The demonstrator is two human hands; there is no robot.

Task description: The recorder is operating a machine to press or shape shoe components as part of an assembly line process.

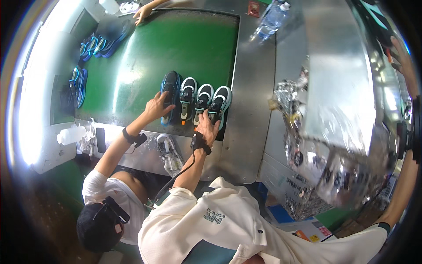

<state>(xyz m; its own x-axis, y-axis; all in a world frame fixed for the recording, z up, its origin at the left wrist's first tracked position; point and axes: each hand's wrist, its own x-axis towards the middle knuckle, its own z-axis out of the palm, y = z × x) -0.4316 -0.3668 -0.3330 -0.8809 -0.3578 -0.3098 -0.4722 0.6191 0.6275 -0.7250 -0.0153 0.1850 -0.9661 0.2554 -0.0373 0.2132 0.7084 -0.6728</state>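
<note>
Four-abreast is avoided here: several black sneakers with pale blue soles stand side by side on the green belt, toes pointing away. My left hand reaches in from below, fingers bent over the heels of the rightmost sneaker and the sneaker beside it. At the far right edge, my right hand grips the heel end of a dark sneaker with a light teal stripe; an orange tab shows by the fingers. That sneaker is partly cut off by the rim.
A co-worker's hand rests on the leftmost dark sneaker. Another person's hand lies at the belt's far edge. Blue-soled shoes stand at far left. A water bottle, crumpled clear plastic and a plastic-wrapped shoe form lie around.
</note>
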